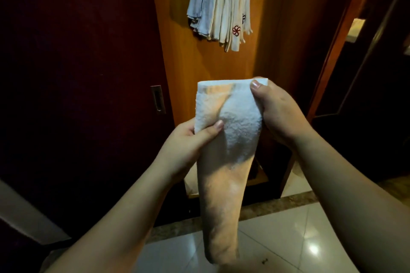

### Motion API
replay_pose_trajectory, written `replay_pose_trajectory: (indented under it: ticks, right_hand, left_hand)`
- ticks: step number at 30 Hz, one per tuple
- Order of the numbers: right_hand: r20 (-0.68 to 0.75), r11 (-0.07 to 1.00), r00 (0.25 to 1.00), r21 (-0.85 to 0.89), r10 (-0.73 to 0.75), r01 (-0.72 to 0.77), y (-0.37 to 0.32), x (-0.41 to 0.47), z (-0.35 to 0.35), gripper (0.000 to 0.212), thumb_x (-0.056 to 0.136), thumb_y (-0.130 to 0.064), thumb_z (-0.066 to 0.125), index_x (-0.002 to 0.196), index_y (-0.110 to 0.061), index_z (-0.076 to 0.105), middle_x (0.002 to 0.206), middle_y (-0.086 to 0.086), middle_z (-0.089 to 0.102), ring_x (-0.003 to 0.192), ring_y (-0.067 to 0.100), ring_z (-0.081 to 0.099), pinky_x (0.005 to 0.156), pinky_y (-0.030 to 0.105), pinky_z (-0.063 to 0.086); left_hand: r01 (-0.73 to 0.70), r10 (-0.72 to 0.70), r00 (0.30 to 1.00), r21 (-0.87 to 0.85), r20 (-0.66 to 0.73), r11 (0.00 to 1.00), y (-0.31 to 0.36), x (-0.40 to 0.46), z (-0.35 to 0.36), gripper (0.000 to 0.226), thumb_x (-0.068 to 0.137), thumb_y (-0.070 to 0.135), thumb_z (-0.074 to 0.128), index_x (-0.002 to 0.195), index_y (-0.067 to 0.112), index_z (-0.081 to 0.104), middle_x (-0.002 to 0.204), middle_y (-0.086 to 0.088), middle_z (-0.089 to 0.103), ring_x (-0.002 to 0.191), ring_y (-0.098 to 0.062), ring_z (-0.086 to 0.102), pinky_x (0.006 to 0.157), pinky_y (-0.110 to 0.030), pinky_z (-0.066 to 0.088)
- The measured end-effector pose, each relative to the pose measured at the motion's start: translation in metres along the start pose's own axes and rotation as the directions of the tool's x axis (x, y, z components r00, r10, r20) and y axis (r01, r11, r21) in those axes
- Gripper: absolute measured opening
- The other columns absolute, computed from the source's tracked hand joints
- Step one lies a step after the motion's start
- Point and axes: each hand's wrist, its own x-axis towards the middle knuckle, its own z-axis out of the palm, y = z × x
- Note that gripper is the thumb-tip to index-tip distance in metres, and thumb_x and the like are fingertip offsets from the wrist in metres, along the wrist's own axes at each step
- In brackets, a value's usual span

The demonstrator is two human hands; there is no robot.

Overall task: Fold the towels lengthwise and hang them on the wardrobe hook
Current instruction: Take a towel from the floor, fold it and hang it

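Note:
A white terry towel [235, 131], folded into a long narrow strip, hangs down in front of me to just above the floor. My left hand [188, 144] pinches its left edge about a third of the way down, thumb on the front. My right hand [277, 113] grips the top right corner, thumb over the upper hem. Several folded white towels [219, 6], two with a red flower emblem, hang in a bunch high on the orange wooden wardrobe panel [199, 68]. The hook itself is out of view above the frame.
A dark sliding wardrobe door with a recessed metal handle [158, 99] fills the left side. To the right is a wooden frame [332, 51] and a dark doorway. Glossy white floor tiles [277, 239] with a brown stone strip lie below.

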Motion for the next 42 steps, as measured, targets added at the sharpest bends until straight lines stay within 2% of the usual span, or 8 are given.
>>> replay_pose_trajectory:
  ticks: [7, 14, 17, 21, 29, 34, 38, 42]
  right_hand:
    - [0.068, 0.985, 0.993, -0.138, -0.092, 0.100, -0.009, 0.010, 0.002, 0.028, 0.092, -0.048, 0.045, 0.091, -0.027, 0.064, 0.092, -0.007, 0.068, 0.089, 0.013, 0.064, 0.087, 0.043, 0.050]
    - [0.120, 0.948, 0.976, -0.242, -0.182, 0.206, -0.009, 0.016, 0.004, 0.025, 0.106, -0.036, 0.038, 0.093, -0.027, 0.058, 0.085, -0.010, 0.059, 0.077, 0.000, 0.057, 0.075, 0.029, 0.045]
    - [0.093, 0.952, 0.975, -0.212, -0.204, 0.220, -0.012, 0.019, 0.008, 0.025, 0.102, -0.042, 0.039, 0.092, -0.028, 0.057, 0.085, -0.009, 0.061, 0.079, 0.005, 0.059, 0.078, 0.036, 0.048]
    - [0.061, 0.987, 0.989, -0.074, -0.138, 0.143, -0.018, 0.028, 0.012, 0.038, 0.092, -0.054, 0.045, 0.101, -0.020, 0.063, 0.096, 0.006, 0.071, 0.092, 0.029, 0.068, 0.092, 0.054, 0.050]
    - [0.091, 0.984, 0.993, 0.154, 0.078, -0.091, -0.005, 0.042, 0.005, 0.039, 0.102, -0.048, 0.040, 0.104, -0.018, 0.066, 0.092, -0.008, 0.077, 0.088, 0.006, 0.072, 0.090, 0.027, 0.054]
    - [0.237, 0.798, 0.882, 0.377, 0.408, -0.471, 0.103, 0.003, 0.006, 0.092, 0.076, -0.086, 0.044, 0.140, -0.022, 0.056, 0.139, 0.011, 0.060, 0.132, 0.029, 0.053, 0.119, 0.053, 0.028]
    - [0.330, 0.614, 0.738, 0.412, 0.589, -0.674, 0.150, -0.055, 0.017, 0.078, 0.092, -0.075, 0.021, 0.137, -0.023, 0.058, 0.134, 0.009, 0.064, 0.130, 0.029, 0.055, 0.117, 0.050, 0.032]
    - [0.284, 0.661, 0.788, 0.431, 0.547, -0.614, 0.147, -0.077, 0.018, 0.062, 0.098, -0.056, 0.030, 0.119, -0.012, 0.069, 0.116, 0.013, 0.070, 0.109, 0.025, 0.066, 0.101, 0.039, 0.045]
  left_hand:
    - [-0.105, 0.155, 0.977, 0.303, -0.147, 0.947, -0.006, 0.000, -0.007, 0.058, 0.084, 0.062, 0.061, 0.055, 0.013, 0.069, 0.062, 0.008, 0.071, 0.060, -0.001, 0.064, 0.061, -0.019, 0.047]
    - [-0.360, 0.522, 0.849, 0.640, -0.076, 0.679, -0.001, 0.005, -0.031, 0.030, 0.082, 0.053, 0.061, 0.057, 0.037, 0.059, 0.061, 0.032, 0.063, 0.057, 0.013, 0.057, 0.050, -0.008, 0.037]
    - [-0.372, 0.423, 0.901, 0.330, -0.096, 0.868, 0.000, 0.009, -0.028, 0.013, 0.073, 0.040, 0.074, 0.080, 0.030, 0.070, 0.081, 0.020, 0.073, 0.076, 0.004, 0.068, 0.065, -0.010, 0.049]
    - [-0.067, 0.081, 0.987, -0.106, 0.140, 0.992, -0.018, 0.016, -0.028, 0.077, 0.053, 0.036, 0.091, 0.121, 0.014, 0.063, 0.117, -0.004, 0.072, 0.111, -0.020, 0.067, 0.090, -0.031, 0.055]
    - [0.141, -0.089, 0.966, -0.204, 0.243, 0.969, -0.036, 0.013, -0.018, 0.058, 0.046, 0.035, 0.096, 0.098, 0.016, 0.080, 0.109, -0.009, 0.074, 0.100, -0.022, 0.071, 0.081, -0.030, 0.057]
    - [0.263, -0.234, 0.963, -0.263, 0.136, 0.928, -0.017, 0.019, -0.007, 0.018, 0.071, 0.007, 0.073, 0.087, 0.006, 0.080, 0.095, -0.013, 0.075, 0.081, -0.024, 0.074, 0.078, -0.035, 0.061]
    - [0.332, -0.342, 0.939, -0.327, 0.028, 0.885, 0.003, 0.028, -0.003, 0.025, 0.077, 0.017, 0.066, 0.097, 0.003, 0.069, 0.086, -0.012, 0.074, 0.076, -0.025, 0.073, 0.078, -0.040, 0.056]
    - [0.348, -0.387, 0.920, -0.319, -0.064, 0.882, 0.006, 0.036, -0.009, 0.025, 0.091, 0.021, 0.063, 0.110, 0.003, 0.066, 0.095, -0.013, 0.075, 0.086, -0.028, 0.074, 0.082, -0.043, 0.055]
